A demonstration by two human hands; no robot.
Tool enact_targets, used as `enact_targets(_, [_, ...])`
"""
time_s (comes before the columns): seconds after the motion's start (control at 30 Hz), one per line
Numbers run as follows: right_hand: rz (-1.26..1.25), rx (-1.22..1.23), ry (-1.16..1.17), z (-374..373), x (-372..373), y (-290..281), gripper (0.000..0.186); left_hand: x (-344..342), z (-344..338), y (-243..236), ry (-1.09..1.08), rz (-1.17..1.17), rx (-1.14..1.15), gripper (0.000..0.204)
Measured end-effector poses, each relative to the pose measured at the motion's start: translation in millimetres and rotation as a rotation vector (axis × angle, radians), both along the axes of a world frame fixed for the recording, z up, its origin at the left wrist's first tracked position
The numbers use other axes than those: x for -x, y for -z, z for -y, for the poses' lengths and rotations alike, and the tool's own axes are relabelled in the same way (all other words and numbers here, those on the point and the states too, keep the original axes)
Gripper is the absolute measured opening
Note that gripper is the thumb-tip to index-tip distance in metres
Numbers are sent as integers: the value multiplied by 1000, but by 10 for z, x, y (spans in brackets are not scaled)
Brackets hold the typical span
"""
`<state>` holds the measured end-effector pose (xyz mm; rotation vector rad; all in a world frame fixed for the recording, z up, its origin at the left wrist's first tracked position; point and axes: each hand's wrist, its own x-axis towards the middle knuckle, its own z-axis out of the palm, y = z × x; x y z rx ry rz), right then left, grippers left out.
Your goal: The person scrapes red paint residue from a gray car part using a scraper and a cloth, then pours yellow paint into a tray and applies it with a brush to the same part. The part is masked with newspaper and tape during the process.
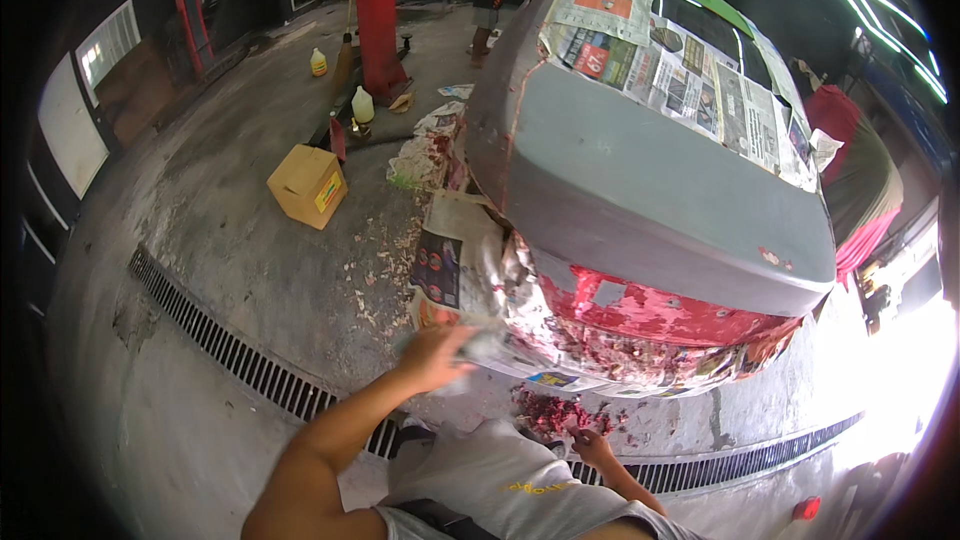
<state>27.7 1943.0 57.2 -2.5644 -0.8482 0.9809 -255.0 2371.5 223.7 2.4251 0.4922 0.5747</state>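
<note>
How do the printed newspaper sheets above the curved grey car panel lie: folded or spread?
Spread: the printed newspaper sheets show broad, flat-lying faces.

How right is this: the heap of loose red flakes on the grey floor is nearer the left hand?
Wrong hand: the head view shows the heap of red flakes on the grey floor nearer the right hand than the left hand.

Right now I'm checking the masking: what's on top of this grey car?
Newspaper sheets lie on the car, with dark glass showing beyond them. Whatever the sheets cover is hidden from view.
</note>
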Motion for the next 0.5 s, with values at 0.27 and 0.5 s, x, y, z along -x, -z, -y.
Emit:
enact_targets(0.27, [122,-7,-409,-1939,1037,-336,59,5031,363,2341,-1553,71,1344,77])
enact_targets(0.5, [-71,-106,-609,-3826,1687,-987,62,5277,1044,2424,-1870,-462,835,45])
